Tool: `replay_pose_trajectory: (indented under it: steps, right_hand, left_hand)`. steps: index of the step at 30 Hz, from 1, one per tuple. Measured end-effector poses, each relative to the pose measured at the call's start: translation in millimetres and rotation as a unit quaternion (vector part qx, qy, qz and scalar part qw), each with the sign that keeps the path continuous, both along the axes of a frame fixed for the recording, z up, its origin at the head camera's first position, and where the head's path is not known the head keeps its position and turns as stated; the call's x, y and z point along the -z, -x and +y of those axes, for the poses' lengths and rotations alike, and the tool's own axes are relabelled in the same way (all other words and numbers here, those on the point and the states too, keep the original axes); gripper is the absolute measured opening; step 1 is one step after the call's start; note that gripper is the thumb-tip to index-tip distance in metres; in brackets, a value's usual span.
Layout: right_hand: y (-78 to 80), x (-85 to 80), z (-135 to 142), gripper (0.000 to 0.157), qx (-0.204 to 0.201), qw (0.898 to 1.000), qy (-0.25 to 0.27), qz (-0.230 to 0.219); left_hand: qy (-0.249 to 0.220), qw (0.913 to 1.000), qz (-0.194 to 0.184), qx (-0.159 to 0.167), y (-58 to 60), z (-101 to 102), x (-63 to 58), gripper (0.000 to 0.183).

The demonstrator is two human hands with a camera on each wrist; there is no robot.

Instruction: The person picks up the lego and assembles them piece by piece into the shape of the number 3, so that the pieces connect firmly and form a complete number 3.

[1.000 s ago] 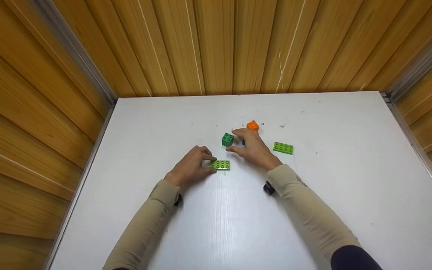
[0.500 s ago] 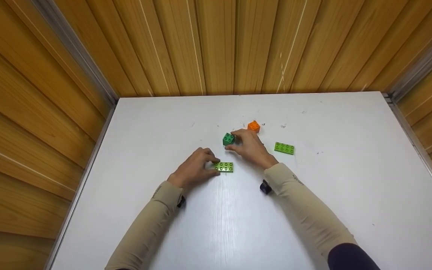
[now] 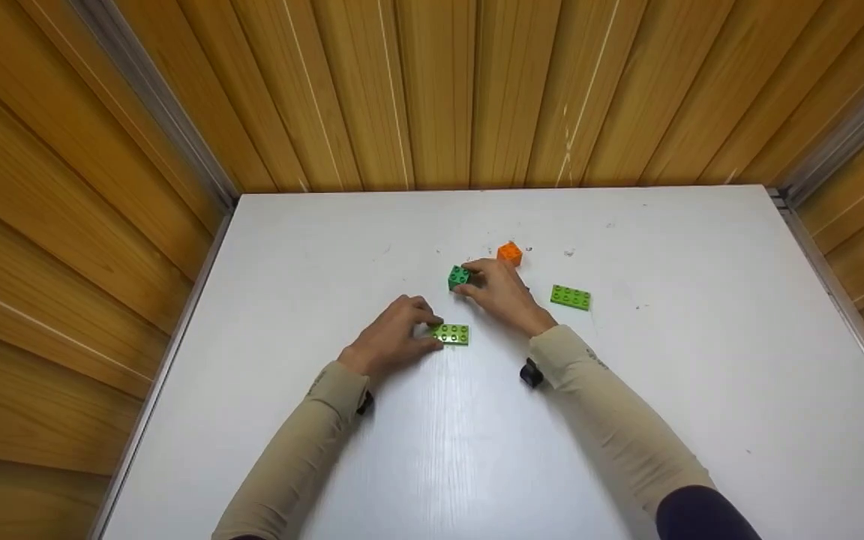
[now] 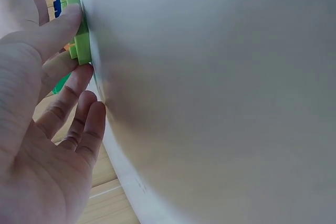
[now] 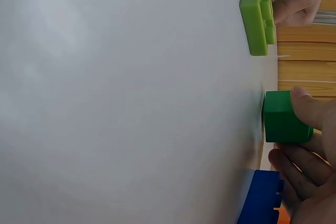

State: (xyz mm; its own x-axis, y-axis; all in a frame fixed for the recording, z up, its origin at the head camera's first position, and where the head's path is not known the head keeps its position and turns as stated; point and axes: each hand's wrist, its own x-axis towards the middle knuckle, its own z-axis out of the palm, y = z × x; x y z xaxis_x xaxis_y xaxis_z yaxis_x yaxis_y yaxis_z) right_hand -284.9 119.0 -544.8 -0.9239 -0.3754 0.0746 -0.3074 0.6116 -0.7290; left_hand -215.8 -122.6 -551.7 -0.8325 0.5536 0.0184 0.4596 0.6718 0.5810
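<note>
My left hand (image 3: 394, 335) pinches one end of a flat light-green toy brick (image 3: 457, 334) by its long sides, studs up on the white table (image 3: 439, 450). In the left wrist view the thumb lies along this brick (image 4: 80, 35). Just beyond it, my right hand (image 3: 505, 295) holds a dark-green square brick (image 3: 458, 277) between thumb and fingers. The right wrist view shows the thumb on the dark-green brick (image 5: 286, 121), which stands at the table surface. A blue brick (image 5: 261, 198) lies near the right fingers; in the head view the hand mostly hides it.
An orange square brick (image 3: 509, 253) sits just behind the right hand. Another flat light-green brick (image 3: 571, 297) lies to the right of that hand. Wood-panelled walls (image 3: 432, 97) border the table at the back and both sides.
My right thumb and fingers have come in from around the dark-green brick and now grip it. The left hand has slid slightly right with its light-green brick.
</note>
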Motion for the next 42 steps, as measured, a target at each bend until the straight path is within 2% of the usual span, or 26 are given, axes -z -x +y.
replay_pose_trajectory:
  steps: [10, 21, 25, 30, 42]
  right_hand:
    - [-1.9, -10.0, 4.6, 0.045, 0.002, 0.999, 0.034, -0.018]
    - [-10.4, -26.3, 10.2, 0.041, -0.026, 0.999, 0.02, 0.005]
    - [-13.4, -29.2, 12.3, 0.041, -0.023, 0.999, 0.021, 0.021]
    - [-16.1, -30.0, 16.0, 0.04, -0.014, 0.999, 0.042, 0.03]
    - [-29.3, -28.4, 32.5, 0.039, -0.003, 0.993, 0.116, -0.007]
  left_hand:
    - [-0.005, 0.9999, -0.009, -0.009, -0.1, 4.7, 0.8, 0.035]
    - [0.002, 1.0, 0.001, -0.009, 2.0, 10.6, 0.1, 0.036]
    - [0.0, 1.0, 0.004, -0.009, 2.2, 11.3, -0.4, 0.035]
    - [-0.002, 0.9999, 0.012, -0.011, 2.0, 13.2, -0.9, 0.035]
    - [0.001, 0.9995, -0.007, -0.032, -1.1, 23.9, 0.3, 0.037]
